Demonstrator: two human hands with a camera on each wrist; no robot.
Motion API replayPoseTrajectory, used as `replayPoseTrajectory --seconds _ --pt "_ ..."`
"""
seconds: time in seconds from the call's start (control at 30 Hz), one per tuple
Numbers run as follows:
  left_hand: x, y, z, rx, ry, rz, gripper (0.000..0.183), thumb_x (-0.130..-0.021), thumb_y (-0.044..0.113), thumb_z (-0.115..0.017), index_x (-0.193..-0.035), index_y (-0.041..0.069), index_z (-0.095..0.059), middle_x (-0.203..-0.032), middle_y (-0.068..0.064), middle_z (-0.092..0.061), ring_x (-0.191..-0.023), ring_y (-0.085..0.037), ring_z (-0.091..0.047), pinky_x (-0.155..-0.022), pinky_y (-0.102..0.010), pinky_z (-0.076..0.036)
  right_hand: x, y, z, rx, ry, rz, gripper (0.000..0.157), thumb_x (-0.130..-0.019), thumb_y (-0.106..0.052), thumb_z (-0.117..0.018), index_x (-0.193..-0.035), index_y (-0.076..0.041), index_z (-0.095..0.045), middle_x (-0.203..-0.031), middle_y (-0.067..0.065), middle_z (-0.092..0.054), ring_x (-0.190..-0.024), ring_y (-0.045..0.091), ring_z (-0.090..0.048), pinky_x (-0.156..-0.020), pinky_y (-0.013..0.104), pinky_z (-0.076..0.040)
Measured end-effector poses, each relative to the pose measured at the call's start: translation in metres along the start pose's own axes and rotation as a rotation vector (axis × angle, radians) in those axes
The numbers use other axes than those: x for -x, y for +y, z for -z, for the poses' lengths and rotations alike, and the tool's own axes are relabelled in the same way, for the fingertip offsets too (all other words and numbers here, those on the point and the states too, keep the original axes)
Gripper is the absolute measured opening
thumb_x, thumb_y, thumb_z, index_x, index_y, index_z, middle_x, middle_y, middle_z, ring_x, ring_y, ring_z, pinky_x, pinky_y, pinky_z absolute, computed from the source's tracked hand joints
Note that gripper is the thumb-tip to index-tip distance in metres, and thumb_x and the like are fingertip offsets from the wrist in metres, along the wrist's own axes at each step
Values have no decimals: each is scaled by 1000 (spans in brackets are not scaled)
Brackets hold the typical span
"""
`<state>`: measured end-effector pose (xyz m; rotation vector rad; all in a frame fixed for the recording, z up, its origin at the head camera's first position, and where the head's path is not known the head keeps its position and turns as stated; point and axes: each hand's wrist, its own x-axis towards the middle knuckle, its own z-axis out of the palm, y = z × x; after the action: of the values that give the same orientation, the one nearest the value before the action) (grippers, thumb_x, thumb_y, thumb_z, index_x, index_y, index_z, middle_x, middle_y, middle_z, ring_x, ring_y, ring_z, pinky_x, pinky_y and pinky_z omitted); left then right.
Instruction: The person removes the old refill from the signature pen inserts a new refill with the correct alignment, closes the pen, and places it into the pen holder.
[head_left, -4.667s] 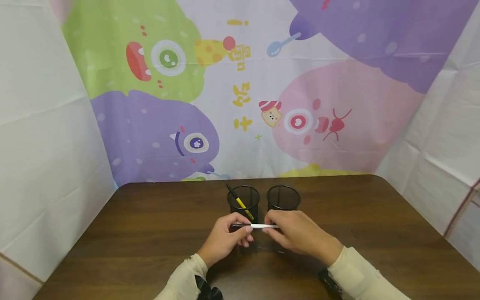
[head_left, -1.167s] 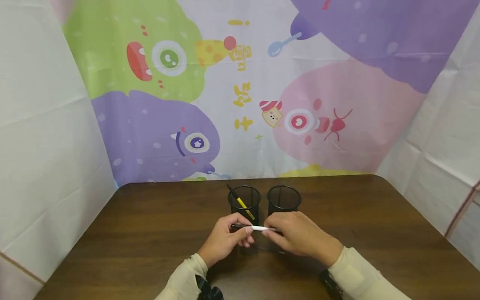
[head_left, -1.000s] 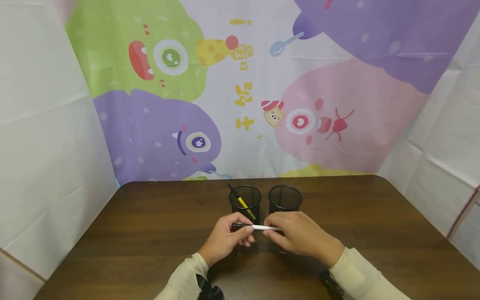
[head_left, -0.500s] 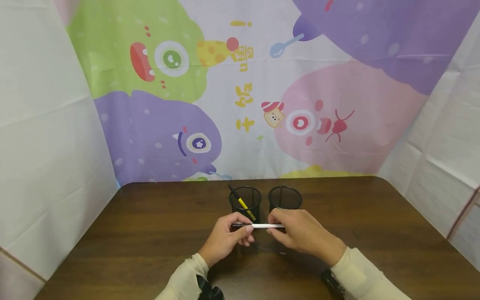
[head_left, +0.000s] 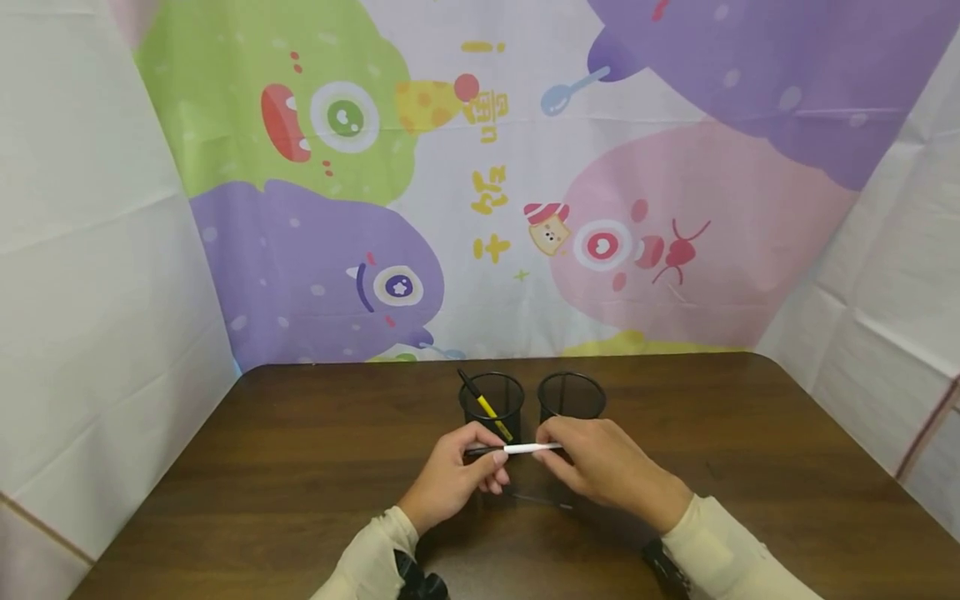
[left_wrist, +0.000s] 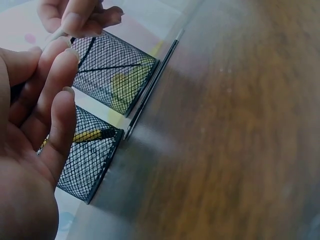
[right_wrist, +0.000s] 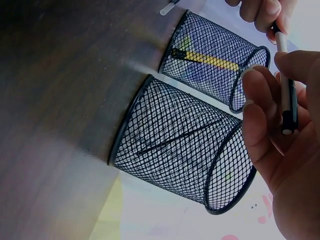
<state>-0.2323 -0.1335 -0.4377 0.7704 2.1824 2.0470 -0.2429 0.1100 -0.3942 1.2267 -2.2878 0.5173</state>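
Note:
A pen [head_left: 520,448] with a white barrel and a dark left section is held level between my two hands. My left hand [head_left: 450,475] pinches the dark section between thumb and forefinger. At the other end my right hand [head_left: 607,467] grips the white barrel with thumb and fingertips; its black tail [right_wrist: 289,122] sticks out in the right wrist view. Just beyond the hands stand two black mesh pen cups, the left one [right_wrist: 215,37] with a yellow and black marker [head_left: 483,406] leaning in it, and the right one [right_wrist: 165,130] with no pen visible inside.
A thin dark stick with a clear end, like a pen refill [left_wrist: 152,87], lies on the brown wooden table [head_left: 300,450] between the cups and my body. A printed cartoon cloth [head_left: 495,317] hangs behind the table, with white cloth at both sides.
My right fingers have shifted slightly along and around the white barrel, and its end has risen a little. The left hand keeps its hold; cups and marker stand as before.

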Motion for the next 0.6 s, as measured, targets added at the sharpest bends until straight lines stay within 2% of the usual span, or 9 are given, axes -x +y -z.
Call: replayPoseTrajectory --seconds 0.2,0.47,0.6 --pt "-2 1 -1 -13 3 7 18 -98 11 -66 -106 -4 -60 -78 -18 -71 -62 -17 -68 -60 -32 -59 1 0 1 5 5 6 13 -91 -21 -75 -94 -19 -63 -77 -18 -55 -56 -4 -42 -50 16 -40" --pt "-1 -1 0 -6 15 -38 16 -98 9 -66 -106 -3 -60 -78 -18 -71 -61 -17 -68 -59 -34 -59 -2 -3 3 -32 -40 -43 8 -96 -23 -70 -95 -19 -64 -77 -17 -54 -58 -2 -44 -53 18 -42" --pt "-1 -2 -1 3 7 -39 16 -98 9 -66 -106 -3 -60 -78 -18 -70 -62 -17 -68 -58 -31 -58 0 -4 3 -38 -54 -71 7 -97 -23 -69 -94 -20 -64 -77 -18 -55 -59 -2 -45 -54 19 -43"
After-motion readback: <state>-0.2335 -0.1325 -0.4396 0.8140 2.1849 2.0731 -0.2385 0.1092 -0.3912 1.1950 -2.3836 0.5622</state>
